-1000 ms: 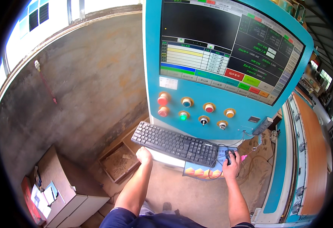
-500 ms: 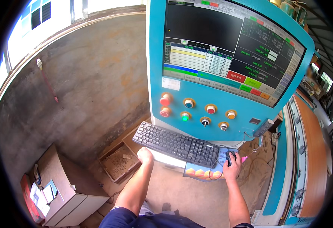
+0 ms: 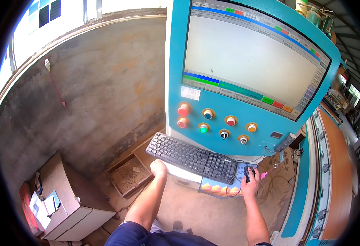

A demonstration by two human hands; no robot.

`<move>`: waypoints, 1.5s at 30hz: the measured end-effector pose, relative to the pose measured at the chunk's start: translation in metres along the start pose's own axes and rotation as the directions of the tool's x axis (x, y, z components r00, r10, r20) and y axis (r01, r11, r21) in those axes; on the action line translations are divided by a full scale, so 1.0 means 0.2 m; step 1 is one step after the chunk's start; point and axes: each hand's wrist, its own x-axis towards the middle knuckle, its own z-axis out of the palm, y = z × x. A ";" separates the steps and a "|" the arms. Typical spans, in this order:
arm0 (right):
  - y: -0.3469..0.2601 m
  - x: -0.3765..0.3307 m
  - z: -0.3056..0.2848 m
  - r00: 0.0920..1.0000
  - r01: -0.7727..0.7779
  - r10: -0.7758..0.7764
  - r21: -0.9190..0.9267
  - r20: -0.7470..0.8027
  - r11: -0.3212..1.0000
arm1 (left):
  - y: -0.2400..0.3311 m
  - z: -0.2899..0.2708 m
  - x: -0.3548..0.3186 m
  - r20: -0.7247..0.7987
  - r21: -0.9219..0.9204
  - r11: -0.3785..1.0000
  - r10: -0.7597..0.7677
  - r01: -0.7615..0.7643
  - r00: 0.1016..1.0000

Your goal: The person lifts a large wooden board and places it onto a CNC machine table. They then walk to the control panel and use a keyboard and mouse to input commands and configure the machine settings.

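My right hand (image 3: pixel 250 186) is closed over a black computer mouse (image 3: pixel 246 174) on a blue mouse pad with orange shapes (image 3: pixel 217 188). At the front left edge of the white keyboard shelf (image 3: pixel 179 172), my left hand (image 3: pixel 158 168) is closed with its fingers curled round the edge, partly hidden. A black keyboard (image 3: pixel 192 156) lies at a slant between the hands, touched by neither. Above it stands a teal control cabinet (image 3: pixel 175 53) whose screen (image 3: pixel 249 57) shows a mostly blank pale window and a small pointer.
Push buttons and switches, among them a red button (image 3: pixel 183 109) and a green one (image 3: pixel 204 129), sit below the screen. A wooden tray of debris (image 3: pixel 141 186) stands on the floor left of the shelf. A cabinet with papers (image 3: pixel 81 221) is lower left; a long machine bed (image 3: pixel 336 172) runs along the right.
The screen has switched from a dark display with a table to a mostly blank pale window. The view has shifted slightly; both hands keep their places at the shelf edge and mouse.
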 end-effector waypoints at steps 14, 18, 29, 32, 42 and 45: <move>-0.03 0.01 -0.02 0.999 -0.021 0.020 0.028 0.029 0.999 | -0.02 0.03 0.01 0.009 -0.232 0.964 -0.133 0.131 0.991; -0.03 0.01 -0.02 0.999 -0.018 0.017 0.013 0.030 1.000 | -0.01 0.03 0.01 0.006 -0.191 0.974 -0.126 0.124 0.992; -0.02 0.02 -0.02 0.998 -0.027 0.030 -0.044 0.057 0.999 | 0.04 -0.03 -0.04 0.009 -0.249 0.958 -0.143 0.140 0.990; -0.02 0.02 -0.01 0.998 -0.026 0.028 -0.032 0.064 0.999 | 0.08 -0.07 -0.06 0.027 -0.343 0.914 -0.219 0.215 0.975; 0.00 0.01 0.00 0.999 -0.036 0.036 0.000 0.033 0.999 | 0.01 -0.01 -0.02 0.012 -0.201 0.975 -0.097 0.097 0.995; 0.00 0.01 -0.01 0.999 -0.021 0.022 -0.032 0.038 0.999 | 0.02 -0.02 -0.03 0.037 -0.113 0.993 -0.031 0.035 0.999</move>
